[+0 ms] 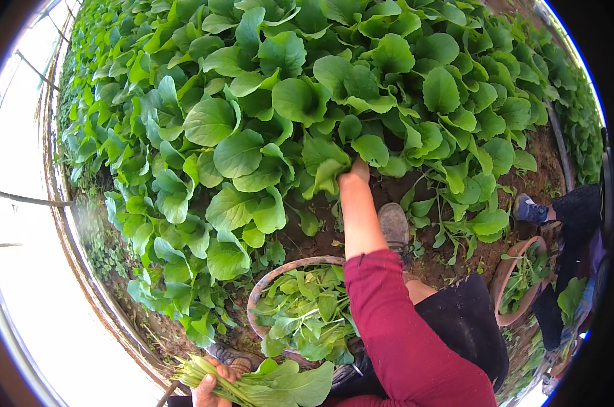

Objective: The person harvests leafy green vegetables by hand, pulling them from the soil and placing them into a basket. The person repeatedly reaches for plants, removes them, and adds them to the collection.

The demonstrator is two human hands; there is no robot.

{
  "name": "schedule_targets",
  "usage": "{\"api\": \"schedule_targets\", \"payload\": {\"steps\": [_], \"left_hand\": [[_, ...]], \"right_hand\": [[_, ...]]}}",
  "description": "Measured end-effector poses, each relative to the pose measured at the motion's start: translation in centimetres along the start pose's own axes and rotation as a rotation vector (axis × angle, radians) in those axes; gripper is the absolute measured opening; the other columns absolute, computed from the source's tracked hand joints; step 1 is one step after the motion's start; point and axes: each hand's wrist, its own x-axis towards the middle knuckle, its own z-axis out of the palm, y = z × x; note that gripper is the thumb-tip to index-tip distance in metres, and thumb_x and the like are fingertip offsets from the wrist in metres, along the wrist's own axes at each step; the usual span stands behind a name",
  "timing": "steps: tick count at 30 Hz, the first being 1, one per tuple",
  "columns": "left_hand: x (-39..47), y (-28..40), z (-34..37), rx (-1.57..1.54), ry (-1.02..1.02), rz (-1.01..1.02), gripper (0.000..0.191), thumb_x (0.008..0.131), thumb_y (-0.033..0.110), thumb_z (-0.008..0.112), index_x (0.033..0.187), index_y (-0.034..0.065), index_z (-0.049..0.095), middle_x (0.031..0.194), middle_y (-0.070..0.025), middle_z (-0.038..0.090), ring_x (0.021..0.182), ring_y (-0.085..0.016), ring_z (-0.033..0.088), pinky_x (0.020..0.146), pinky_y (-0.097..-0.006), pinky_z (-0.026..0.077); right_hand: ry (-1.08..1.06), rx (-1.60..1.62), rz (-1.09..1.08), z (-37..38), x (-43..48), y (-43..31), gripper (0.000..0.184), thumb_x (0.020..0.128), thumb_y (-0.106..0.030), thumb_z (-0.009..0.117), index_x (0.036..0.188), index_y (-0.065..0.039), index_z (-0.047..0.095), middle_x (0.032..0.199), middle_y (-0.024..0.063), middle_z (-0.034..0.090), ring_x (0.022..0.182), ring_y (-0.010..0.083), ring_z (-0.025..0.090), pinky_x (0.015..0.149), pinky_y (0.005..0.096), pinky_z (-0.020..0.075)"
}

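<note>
My left hand (216,381) is closed around a bunch of leafy greens (281,384) at the bottom left, the pale stem ends pointing left and the broad leaves right. My right arm, in a rolled maroon sleeve, reaches forward into the bed of leafy green plants (286,96). The leaves hide most of my right hand (356,170); its fingers are out of sight among the stems, so I cannot tell what they hold. Below that arm stands a round basin (266,279) filled with loose leaves, partly covered by the sleeve.
My shoe (394,226) rests on brown soil (307,244) by the plants. At the right, a person with a blue shoe (528,209) is beside another basin (500,295) of greens. A curved pale border (77,254) and dark poles edge the left side.
</note>
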Motion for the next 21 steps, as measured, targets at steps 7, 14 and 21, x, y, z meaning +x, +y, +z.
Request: {"api": "schedule_targets", "payload": {"steps": [7,14,21], "left_hand": [[0.6,-0.1,1.3,-0.072,-0.047,-0.04,0.038,0.09,0.011,0.061,0.124,-0.0015,0.05,0.104,-0.0143,0.059,0.1,-0.028,0.056,0.098,-0.0462,0.042],[0.2,0.0,2.3,-0.084,-0.161,-0.046,0.038,0.089,0.012,0.063,0.123,-0.0001,0.05,0.098,-0.0129,0.058,0.094,-0.027,0.055,0.093,-0.0472,0.043],[0.3,-0.5,2.0,-0.063,-0.178,-0.039,0.04,0.089,0.013,0.063,0.125,0.0033,0.05,0.098,-0.0122,0.058,0.091,-0.026,0.055,0.09,-0.0476,0.043]], "right_hand": [[-0.044,-0.292,0.097,4.0,0.0,-0.2,0.018,0.094,-0.019,0.058,0.092,-0.002,0.058,0.083,0.0133,0.062,0.074,0.0286,0.065,0.071,0.0404,0.0569],[-0.304,-0.487,0.46,-4.7,1.2,-1.8,0.018,0.095,-0.014,0.055,0.08,-0.003,0.055,0.072,0.01,0.057,0.066,0.0252,0.061,0.064,0.038,0.0557],[-0.246,-0.353,0.119,-1.3,3.9,3.4,0.023,0.092,-0.026,0.062,0.105,-0.007,0.062,0.094,0.0078,0.065,0.086,0.0261,0.063,0.076,0.0459,0.0544]]}}
